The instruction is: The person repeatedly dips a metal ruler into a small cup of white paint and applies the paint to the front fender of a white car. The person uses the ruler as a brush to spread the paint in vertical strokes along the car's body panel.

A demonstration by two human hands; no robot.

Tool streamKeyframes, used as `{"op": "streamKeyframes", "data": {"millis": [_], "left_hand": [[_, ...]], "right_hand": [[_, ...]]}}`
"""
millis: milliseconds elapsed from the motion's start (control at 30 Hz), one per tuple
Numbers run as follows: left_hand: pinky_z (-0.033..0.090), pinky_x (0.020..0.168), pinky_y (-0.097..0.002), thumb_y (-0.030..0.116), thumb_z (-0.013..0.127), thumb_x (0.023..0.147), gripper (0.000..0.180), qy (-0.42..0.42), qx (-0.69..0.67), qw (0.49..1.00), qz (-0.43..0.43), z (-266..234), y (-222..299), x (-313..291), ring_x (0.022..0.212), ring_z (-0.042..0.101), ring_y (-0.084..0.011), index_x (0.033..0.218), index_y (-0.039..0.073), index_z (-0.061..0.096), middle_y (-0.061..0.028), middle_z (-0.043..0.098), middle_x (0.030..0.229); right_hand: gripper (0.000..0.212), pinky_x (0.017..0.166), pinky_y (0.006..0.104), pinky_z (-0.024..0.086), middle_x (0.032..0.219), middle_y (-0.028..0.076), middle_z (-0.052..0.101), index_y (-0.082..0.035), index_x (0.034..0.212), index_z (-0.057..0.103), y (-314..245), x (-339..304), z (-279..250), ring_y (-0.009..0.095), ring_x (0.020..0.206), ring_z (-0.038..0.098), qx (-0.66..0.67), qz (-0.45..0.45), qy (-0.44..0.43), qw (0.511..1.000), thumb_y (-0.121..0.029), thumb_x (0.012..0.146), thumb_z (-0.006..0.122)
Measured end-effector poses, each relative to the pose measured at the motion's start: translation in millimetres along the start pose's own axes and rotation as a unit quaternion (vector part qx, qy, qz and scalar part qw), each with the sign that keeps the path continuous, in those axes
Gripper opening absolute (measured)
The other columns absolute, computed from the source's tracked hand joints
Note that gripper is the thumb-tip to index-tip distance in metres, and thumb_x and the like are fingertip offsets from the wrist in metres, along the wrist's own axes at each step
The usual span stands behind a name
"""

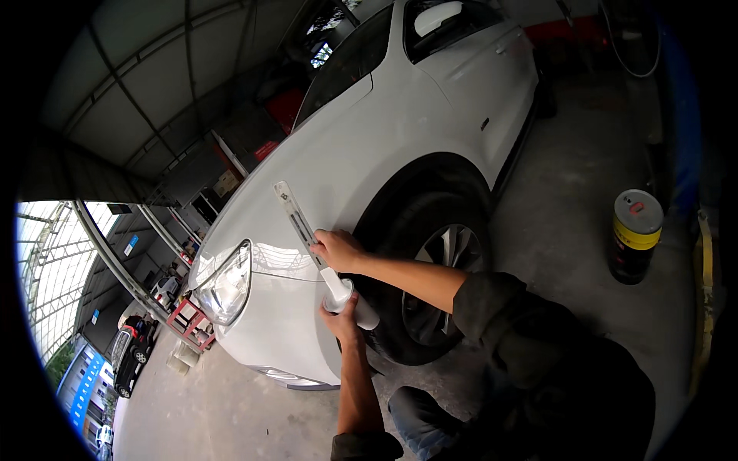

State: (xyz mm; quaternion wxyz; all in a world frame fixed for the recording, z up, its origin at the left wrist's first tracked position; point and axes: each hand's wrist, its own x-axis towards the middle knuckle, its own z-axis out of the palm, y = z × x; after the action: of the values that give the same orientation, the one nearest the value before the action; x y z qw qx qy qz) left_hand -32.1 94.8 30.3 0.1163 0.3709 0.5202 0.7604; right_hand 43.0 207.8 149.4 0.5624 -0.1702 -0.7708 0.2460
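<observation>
My left hand [341, 319] is wrapped around a white cup [367, 313], which is tilted beside the car's front wheel. In my right hand [339, 250], just above, is a long, flat, slotted mixing stick [290, 206]. Its lower end is coated white and reaches into the cup's mouth; its upper end points up and away to the left. What fills the cup is mostly hidden, though white shows at the rim. Both hands are in front of the front fender of a white car [369, 161], between its headlight [228, 284] and the front wheel [446, 261].
On the floor at the right stands a black and yellow drum [637, 230] with a grey lid. A yellow post [703, 284] rises at the far right. Beyond the car's front, at the left, are a red cart [191, 324] and a black car [132, 355]. My bent knee [423, 415] is below.
</observation>
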Motion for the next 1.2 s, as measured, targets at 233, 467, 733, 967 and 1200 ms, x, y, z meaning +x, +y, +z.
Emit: {"op": "streamKeyframes", "data": {"millis": [233, 467, 733, 967, 1200], "left_hand": [[0.047, 0.096, -0.0358, 0.010, 0.089, 0.068, 0.080, 0.002, -0.008, 1.000, -0.009, -2.0, 1.8, -1.9, 0.106, 0.059, -0.0241, 0.132, -0.006, 0.043, -0.0157, 0.056, 0.122], [0.046, 0.095, -0.0357, 0.013, 0.089, 0.067, 0.079, 0.009, 0.032, 0.999, 0.030, 6.9, -8.8, 4.1, 0.105, 0.059, -0.0235, 0.130, -0.003, 0.044, -0.0142, 0.058, 0.119], [0.045, 0.096, -0.0375, 0.015, 0.090, 0.066, 0.082, 0.025, 0.055, 0.997, 0.041, 5.1, -11.5, 0.7, 0.107, 0.057, -0.0244, 0.131, -0.005, 0.043, -0.0152, 0.057, 0.119], [0.041, 0.101, -0.0375, 0.014, 0.091, 0.065, 0.085, 0.016, 0.018, 1.000, 0.019, 4.8, -6.3, -2.5, 0.115, 0.053, -0.0273, 0.132, -0.006, 0.042, -0.0169, 0.050, 0.125], [0.042, 0.102, -0.0384, 0.014, 0.091, 0.065, 0.085, 0.012, 0.028, 0.999, 0.022, -2.2, -12.1, 0.9, 0.117, 0.053, -0.0275, 0.132, -0.006, 0.042, -0.0171, 0.050, 0.127]], "right_hand": [[0.029, 0.060, 0.0472, 0.048, 0.074, 0.020, 0.065, 0.000, 0.084, 0.058, 1.1, -0.6, -4.1, 0.040, 0.071, 0.065, -0.006, -0.008, 0.002, 1.000, -0.027, 0.093, 0.063], [0.032, 0.068, 0.0501, 0.051, 0.082, 0.021, 0.068, 0.000, 0.087, 0.060, 28.0, -10.9, 5.2, 0.042, 0.081, 0.066, -0.051, 0.051, -0.051, 0.996, -0.031, 0.091, 0.065], [0.035, 0.070, 0.0440, 0.051, 0.080, 0.016, 0.068, 0.000, 0.085, 0.060, 22.6, 66.1, -11.9, 0.033, 0.078, 0.067, 0.035, 0.125, -0.010, 0.991, -0.035, 0.093, 0.063], [0.032, 0.056, 0.0365, 0.049, 0.064, 0.007, 0.063, -0.002, 0.085, 0.061, 25.5, 82.1, -18.6, 0.019, 0.054, 0.063, 0.122, 0.135, -0.021, 0.983, -0.032, 0.094, 0.064], [0.030, 0.050, 0.0337, 0.046, 0.063, 0.004, 0.060, -0.002, 0.086, 0.059, 14.8, 82.2, -27.4, 0.015, 0.051, 0.058, 0.180, 0.154, -0.042, 0.971, -0.029, 0.096, 0.064]]}}
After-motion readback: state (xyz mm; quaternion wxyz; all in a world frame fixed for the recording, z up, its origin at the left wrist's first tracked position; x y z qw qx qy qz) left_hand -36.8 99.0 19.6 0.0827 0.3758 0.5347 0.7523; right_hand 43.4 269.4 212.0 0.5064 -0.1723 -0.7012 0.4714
